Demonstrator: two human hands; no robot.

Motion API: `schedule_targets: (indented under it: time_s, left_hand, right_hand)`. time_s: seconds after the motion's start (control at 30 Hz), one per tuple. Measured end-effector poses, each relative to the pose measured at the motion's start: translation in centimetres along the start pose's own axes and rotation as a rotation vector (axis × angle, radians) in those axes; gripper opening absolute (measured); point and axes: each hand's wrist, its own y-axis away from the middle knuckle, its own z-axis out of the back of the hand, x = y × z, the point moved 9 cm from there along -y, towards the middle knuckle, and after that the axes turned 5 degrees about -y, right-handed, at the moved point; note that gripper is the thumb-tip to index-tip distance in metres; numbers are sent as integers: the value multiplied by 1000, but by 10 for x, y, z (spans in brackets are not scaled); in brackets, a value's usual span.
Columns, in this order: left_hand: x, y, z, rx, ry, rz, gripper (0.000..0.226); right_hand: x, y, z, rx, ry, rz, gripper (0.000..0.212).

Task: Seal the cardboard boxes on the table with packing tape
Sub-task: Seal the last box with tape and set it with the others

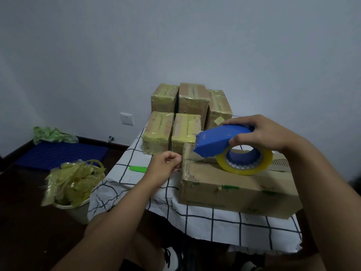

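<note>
Right hand (pixel 261 133) curled over a blue plastic tape dispenser (pixel 220 140) loaded with a roll of clear yellowish packing tape (pixel 245 162); roll resting on top of a large brown cardboard box (pixel 234 188) at 3 o'clock on the counter (pixel 205 222), draped in a white cloth with a black grid; dispenser nose pointing toward 9 o'clock over the box's left edge. Left hand (pixel 166 167) just beside that edge, fingers curled in as if pinching; whether tape lies between them cannot be told. Five smaller tape-wrapped cardboard boxes (pixel 176 114) clustered at 12 o'clock; a green flat tool (pixel 138 169) on the cloth at 9 o'clock. On the floor at 8 o'clock, a white bin stuffed with crumpled yellowish tape scraps (pixel 74 182).
</note>
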Motion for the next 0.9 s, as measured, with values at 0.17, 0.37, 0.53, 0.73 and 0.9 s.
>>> schedule_targets:
  time_s: [0.17,0.37,0.53,0.73,0.9]
  left_hand:
    - [-8,-3,-2,-48,-231,-148,19]
    - [-8,-4,-11,-35,-333,-194,21]
    - [-7,-9,-16,-11,-313,-173,27]
    - [14,-13,-20,12,-129,55,14]
    - [-17,17,7,-324,-215,-34,21]
  right_hand:
    - [5,0,-1,21,6,22,35]
    - [5,-1,0,14,5,9,40]
    - [0,-4,1,9,2,-3,44]
    - [-2,-5,1,12,-8,-3,43]
    - [-1,-3,1,11,-15,5,45]
